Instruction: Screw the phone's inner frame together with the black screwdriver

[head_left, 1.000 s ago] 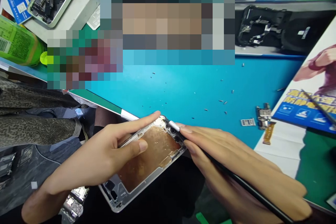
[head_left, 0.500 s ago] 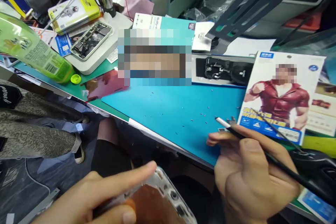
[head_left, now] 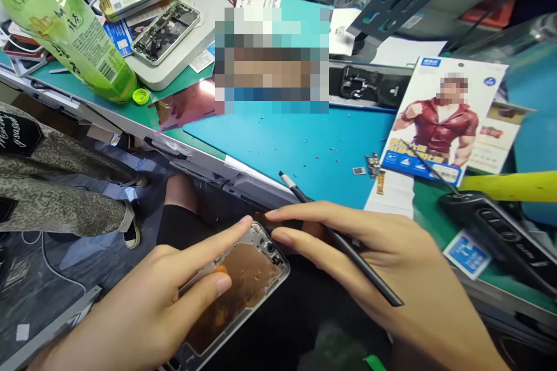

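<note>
My left hand [head_left: 161, 290] grips an open phone frame [head_left: 250, 269] by its near long side, index finger stretched along the edge, thumb over the inside. Copper-coloured sheet lines the frame; small camera parts show at its top corner. My right hand [head_left: 391, 243] holds a slim black pen-shaped tool [head_left: 365, 266] with a silver collar and dark tip. That tool lies across the fingers, its tip pointing up and left, away from the phone. The right thumb and index finger reach to the frame's top corner; whether they touch it I cannot tell.
Tiny screws and small parts [head_left: 373, 165] lie on the blue mat [head_left: 261, 139]. A boxed packet [head_left: 435, 122], a black device [head_left: 500, 237] and a green bottle [head_left: 82, 40] stand around it. Another opened phone [head_left: 167, 32] sits on a white base. At left are a person's legs [head_left: 65, 191].
My right hand has moved left and down to the phone frame's top corner, the tool still in its fingers. The frame has come further up into view with my left hand.
</note>
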A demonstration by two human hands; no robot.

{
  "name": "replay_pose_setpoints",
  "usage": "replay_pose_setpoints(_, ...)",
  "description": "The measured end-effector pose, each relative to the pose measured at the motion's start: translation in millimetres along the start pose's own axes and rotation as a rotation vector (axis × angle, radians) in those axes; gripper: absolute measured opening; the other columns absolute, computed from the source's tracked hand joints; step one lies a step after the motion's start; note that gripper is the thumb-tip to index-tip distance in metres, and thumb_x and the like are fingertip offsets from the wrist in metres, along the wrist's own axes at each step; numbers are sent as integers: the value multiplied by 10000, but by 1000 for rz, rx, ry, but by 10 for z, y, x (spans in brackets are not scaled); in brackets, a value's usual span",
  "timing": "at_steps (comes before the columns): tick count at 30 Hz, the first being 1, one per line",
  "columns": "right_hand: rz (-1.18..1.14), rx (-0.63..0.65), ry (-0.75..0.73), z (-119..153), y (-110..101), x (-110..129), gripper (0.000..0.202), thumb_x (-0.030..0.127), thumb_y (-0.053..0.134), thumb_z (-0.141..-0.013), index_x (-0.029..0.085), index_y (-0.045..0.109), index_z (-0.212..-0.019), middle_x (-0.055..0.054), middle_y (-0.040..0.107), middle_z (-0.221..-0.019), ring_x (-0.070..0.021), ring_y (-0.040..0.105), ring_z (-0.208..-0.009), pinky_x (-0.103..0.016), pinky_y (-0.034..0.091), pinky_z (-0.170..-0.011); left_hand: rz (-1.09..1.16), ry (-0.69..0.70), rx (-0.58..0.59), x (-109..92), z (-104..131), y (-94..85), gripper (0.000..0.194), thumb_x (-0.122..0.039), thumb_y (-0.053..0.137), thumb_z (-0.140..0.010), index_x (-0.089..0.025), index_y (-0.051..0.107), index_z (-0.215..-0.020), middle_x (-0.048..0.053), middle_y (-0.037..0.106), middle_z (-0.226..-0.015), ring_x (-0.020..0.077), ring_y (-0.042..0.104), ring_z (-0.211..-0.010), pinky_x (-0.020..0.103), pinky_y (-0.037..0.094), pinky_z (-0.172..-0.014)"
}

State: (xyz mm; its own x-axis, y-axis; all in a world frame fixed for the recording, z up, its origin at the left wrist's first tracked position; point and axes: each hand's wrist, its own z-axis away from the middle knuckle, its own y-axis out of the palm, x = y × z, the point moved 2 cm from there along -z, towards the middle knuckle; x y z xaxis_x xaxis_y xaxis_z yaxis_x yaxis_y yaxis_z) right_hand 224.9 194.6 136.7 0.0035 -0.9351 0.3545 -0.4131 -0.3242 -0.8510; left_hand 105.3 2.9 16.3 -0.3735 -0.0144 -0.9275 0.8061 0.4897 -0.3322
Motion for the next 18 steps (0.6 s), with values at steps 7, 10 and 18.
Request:
replay_pose_setpoints(7, 58, 35, -124, 111, 141, 104, 101, 290, 703, -1034, 246, 793, -1025, 67, 760, -749, -86, 688, -556, -180, 505, -548, 38, 29, -26, 47, 111, 79, 583, -444, 574, -1083, -380, 483, -1656, -43, 763, -792, 160, 665, -688, 186, 477, -543)
replay_pose_setpoints(10, 108, 35, -148, 148, 180, 155, 140, 288, 669, -1052, 237, 767, -965, 80, 717, -692, -74, 654, -516, -183, 478, -515, 13, 17, 10, 57, 140, 100, 573, -473, 511, -1114, -431, 417, -1678, -62, 680, -686, 141, 582, -564, 214, 371, -485)
replay_pose_setpoints(18, 343, -156, -210, 141, 210, 184, 112, 288, 660, -1023, 265, 731, -940, 58, 667, -615, -129, 589, -428, -282, 423, -431, 168, -36, 45, 122, 165, 151, 567, -513, 542, -1096, -460, 455, -1654, -54, 461, -663, 141, 386, -567, 240, 263, -503)
